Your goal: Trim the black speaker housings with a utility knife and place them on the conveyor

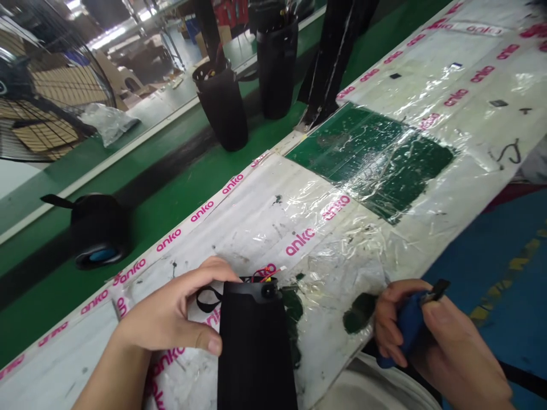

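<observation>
One black case point(256, 353) is in front of you, gripped near its top by your left hand point(173, 313); your right hand point(450, 339) has its fingers curled round a blue tool point(409, 324).

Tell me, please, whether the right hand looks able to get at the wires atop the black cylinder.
Probably yes: the right hand grips a blue object, but nothing seems to stand between it and the wires.

Workshop with a plastic-covered bench point(256, 205)
Beside me runs a green strip point(188, 181); lights point(146, 13) glare beyond, and yellow marks point(518, 263) cross the blue floor point(461, 279).
</observation>
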Tool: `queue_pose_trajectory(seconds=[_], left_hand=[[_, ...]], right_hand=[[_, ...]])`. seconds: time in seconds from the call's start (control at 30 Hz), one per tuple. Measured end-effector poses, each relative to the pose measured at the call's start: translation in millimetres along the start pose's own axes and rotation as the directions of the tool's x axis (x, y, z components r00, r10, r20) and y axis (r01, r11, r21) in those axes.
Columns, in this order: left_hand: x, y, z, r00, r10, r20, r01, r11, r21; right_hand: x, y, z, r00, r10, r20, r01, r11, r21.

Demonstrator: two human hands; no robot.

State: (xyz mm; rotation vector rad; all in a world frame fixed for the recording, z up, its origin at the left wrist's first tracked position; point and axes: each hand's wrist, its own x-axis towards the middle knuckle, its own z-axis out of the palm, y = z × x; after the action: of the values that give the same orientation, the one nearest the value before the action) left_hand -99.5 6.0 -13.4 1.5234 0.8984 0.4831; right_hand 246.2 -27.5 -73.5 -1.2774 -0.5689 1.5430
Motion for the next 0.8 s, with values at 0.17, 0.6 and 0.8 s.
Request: queue_pose_trajectory(seconds=[0.17, 0.6, 0.8], left_hand=[[-2, 5, -7.1, 0.998, 0.049, 0.035, -0.051, 0.996, 0.071], [5, 39, 47.7, 0.841, -0.355, -0.409, 0.496, 0.807, 0.319], [3, -1, 15.1, 0.989, 0.117, -0.094, -0.127, 0.985, -0.113]], right_hand=[[-1, -2, 2, 1.0, 0.01, -0.002, -0.01, 1.0, 0.01], [-1, -3, 2, 1.0, -0.011, -0.008, 0.011, 1.0, -0.004], [0, -2, 1, 1.0, -0.021, 0.003, 0.021, 1.0, -0.008]])
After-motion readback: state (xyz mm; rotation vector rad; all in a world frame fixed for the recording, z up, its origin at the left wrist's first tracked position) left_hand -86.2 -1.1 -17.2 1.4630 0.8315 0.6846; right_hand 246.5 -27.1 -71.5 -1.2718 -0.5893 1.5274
